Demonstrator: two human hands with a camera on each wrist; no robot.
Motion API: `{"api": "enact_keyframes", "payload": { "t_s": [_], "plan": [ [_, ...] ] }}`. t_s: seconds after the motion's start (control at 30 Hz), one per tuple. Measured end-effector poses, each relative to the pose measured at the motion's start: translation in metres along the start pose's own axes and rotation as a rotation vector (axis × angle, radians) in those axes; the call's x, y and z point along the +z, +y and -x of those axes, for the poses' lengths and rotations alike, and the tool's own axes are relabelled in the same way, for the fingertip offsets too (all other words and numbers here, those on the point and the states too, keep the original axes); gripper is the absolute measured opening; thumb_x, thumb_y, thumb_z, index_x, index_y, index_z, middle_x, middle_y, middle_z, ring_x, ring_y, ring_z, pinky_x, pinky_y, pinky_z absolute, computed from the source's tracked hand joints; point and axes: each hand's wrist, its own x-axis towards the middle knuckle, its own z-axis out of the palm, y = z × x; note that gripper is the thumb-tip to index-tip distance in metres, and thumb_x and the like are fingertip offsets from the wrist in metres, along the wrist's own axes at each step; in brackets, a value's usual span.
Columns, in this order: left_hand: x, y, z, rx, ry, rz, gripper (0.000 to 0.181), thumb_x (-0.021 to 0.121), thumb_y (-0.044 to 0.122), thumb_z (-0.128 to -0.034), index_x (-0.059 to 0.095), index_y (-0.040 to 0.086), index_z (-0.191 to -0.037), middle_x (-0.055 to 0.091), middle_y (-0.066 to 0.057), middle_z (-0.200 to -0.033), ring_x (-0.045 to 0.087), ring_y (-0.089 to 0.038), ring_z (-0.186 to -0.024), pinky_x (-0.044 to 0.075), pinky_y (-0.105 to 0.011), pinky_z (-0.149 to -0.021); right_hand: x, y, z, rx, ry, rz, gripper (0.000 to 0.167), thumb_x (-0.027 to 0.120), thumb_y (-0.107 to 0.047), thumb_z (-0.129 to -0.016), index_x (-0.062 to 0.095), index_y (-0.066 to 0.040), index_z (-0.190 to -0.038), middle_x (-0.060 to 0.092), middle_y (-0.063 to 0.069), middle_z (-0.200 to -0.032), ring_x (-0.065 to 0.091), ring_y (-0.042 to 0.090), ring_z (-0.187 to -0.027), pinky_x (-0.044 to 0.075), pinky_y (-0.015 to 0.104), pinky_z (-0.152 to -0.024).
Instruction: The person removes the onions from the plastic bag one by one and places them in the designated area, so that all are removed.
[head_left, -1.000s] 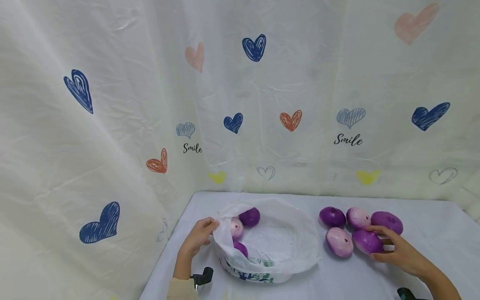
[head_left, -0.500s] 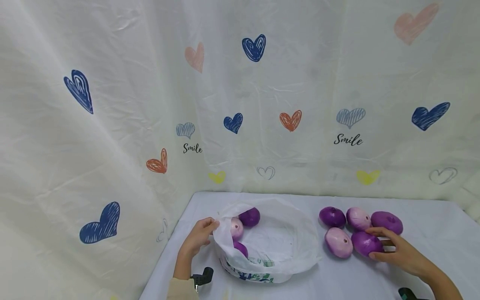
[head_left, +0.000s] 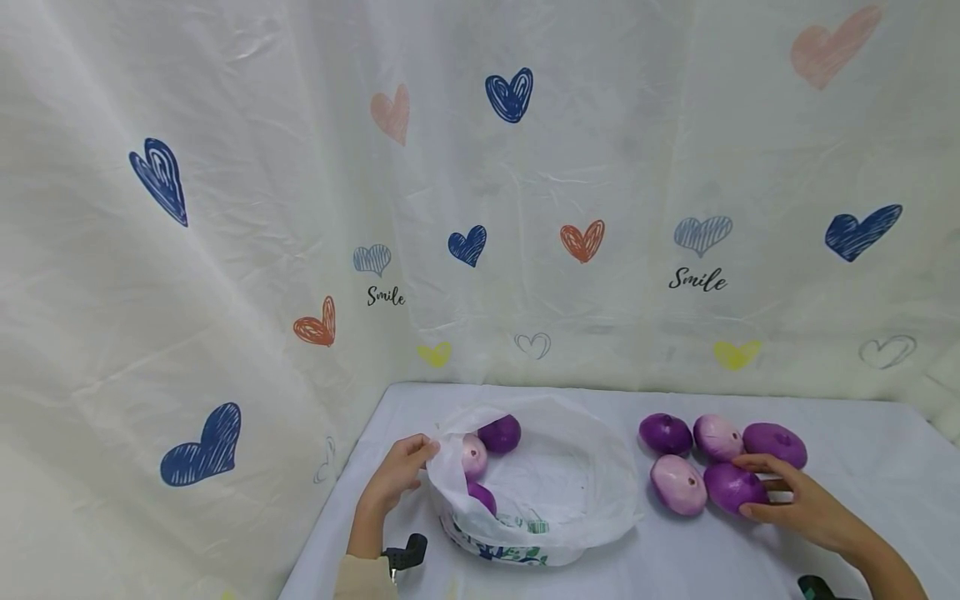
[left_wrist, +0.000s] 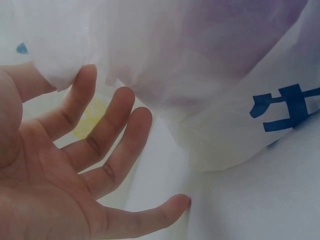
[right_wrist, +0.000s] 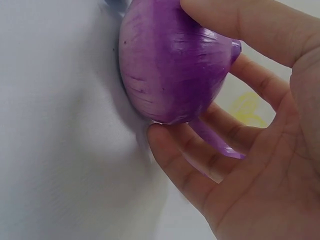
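Left of the bag, a light, even pinch is probably serving you best: your left hand is nipping its rim between thumb and forefinger, other fingers loosely spread. Right of the bag, centring your grip should be helping; your right hand is grasping an onion, fingers half curled around it.
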Motion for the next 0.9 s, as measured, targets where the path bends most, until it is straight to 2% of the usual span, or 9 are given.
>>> {"api": "enact_keyframes", "payload": {
  "t_s": [0.1, 0.17, 0.27, 0.33, 0.43, 0.6, 0.77, 0.9],
  "plan": [
    [0.0, -0.001, -0.001, -0.001, 0.001, 0.0, 0.037, 0.061, 0.045, -0.1009, 0.065, 0.009, -0.102, 0.064, -0.005, -0.101, 0.06, -0.023, -0.098, 0.052, -0.041, -0.079, -0.002, -0.002, 0.0, 0.015, 0.008, 0.028, 0.062, 0.075, -0.025, -0.093, 0.047, 0.0, -0.143, 0.053, -0.014, -0.128, 0.05, -0.017, -0.097, 0.051, 0.025, -0.075],
    [0.0, -0.001, -0.001, -0.003, 0.002, 0.001, 0.036, 0.061, 0.045, -0.1009, 0.065, 0.009, -0.102, 0.063, -0.005, -0.1, 0.059, -0.023, -0.098, 0.052, -0.041, -0.079, -0.004, -0.004, 0.001, 0.0, 0.026, 0.039, 0.061, 0.075, -0.025, -0.093, 0.049, 0.0, -0.142, 0.056, -0.012, -0.128, 0.05, -0.016, -0.097, 0.05, 0.025, -0.075],
    [0.0, 0.0, -0.001, -0.005, 0.003, -0.001, 0.036, 0.061, 0.045, -0.1008, 0.065, 0.009, -0.102, 0.063, -0.005, -0.101, 0.059, -0.023, -0.098, 0.052, -0.04, -0.078, -0.006, -0.009, 0.003, -0.029, 0.064, 0.048, 0.058, 0.075, -0.025, -0.093, 0.051, -0.001, -0.14, 0.052, -0.028, -0.125, 0.049, -0.018, -0.1, 0.05, 0.023, -0.074],
    [0.0, 0.001, 0.0, -0.005, 0.002, -0.001, 0.036, 0.061, 0.044, -0.1009, 0.065, 0.009, -0.102, 0.063, -0.005, -0.101, 0.059, -0.023, -0.098, 0.052, -0.04, -0.078, -0.007, -0.013, 0.003, -0.078, 0.108, 0.041, 0.055, 0.076, -0.021, -0.093, 0.053, 0.0, -0.138, 0.048, -0.037, -0.123, 0.048, -0.021, -0.102, 0.05, 0.021, -0.074],
    [0.0, 0.001, 0.0, -0.005, 0.003, 0.001, 0.036, 0.061, 0.044, -0.1009, 0.065, 0.009, -0.102, 0.063, -0.005, -0.1, 0.058, -0.023, -0.097, 0.052, -0.039, -0.078, -0.009, -0.022, 0.003, -0.097, 0.147, 0.055, 0.053, 0.075, -0.021, -0.093, 0.054, 0.0, -0.137, 0.041, -0.044, -0.12, 0.046, -0.023, -0.103, 0.05, 0.018, -0.076],
    [-0.001, 0.001, 0.0, 0.0, 0.005, 0.004, 0.036, 0.061, 0.044, -0.1011, 0.065, 0.008, -0.101, 0.062, -0.005, -0.099, 0.057, -0.023, -0.096, 0.051, -0.039, -0.077, -0.007, -0.046, 0.001, -0.086, 0.188, 0.079, 0.054, 0.076, -0.025, -0.093, 0.055, -0.004, -0.137, 0.042, -0.041, -0.119, 0.045, -0.024, -0.1, 0.048, 0.011, -0.079],
    [-0.001, 0.001, 0.0, 0.002, 0.005, 0.001, 0.036, 0.06, 0.044, -0.1014, 0.065, 0.008, -0.101, 0.062, -0.005, -0.1, 0.057, -0.023, -0.097, 0.052, -0.041, -0.078, 0.007, -0.077, -0.003, -0.15, 0.244, 0.037, 0.048, 0.077, -0.022, -0.092, 0.058, -0.006, -0.133, 0.052, -0.034, -0.117, 0.047, -0.023, -0.102, 0.047, 0.008, -0.081],
    [0.0, 0.001, 0.0, -0.001, 0.003, 0.002, 0.036, 0.06, 0.044, -0.1015, 0.065, 0.009, -0.101, 0.061, -0.005, -0.099, 0.057, -0.022, -0.095, 0.052, -0.043, -0.079, 0.027, -0.099, -0.007, -0.239, 0.268, -0.018, 0.042, 0.078, -0.015, -0.091, 0.06, -0.006, -0.128, 0.056, -0.031, -0.115, 0.053, -0.018, -0.102, 0.049, 0.01, -0.082]
  ]
}}
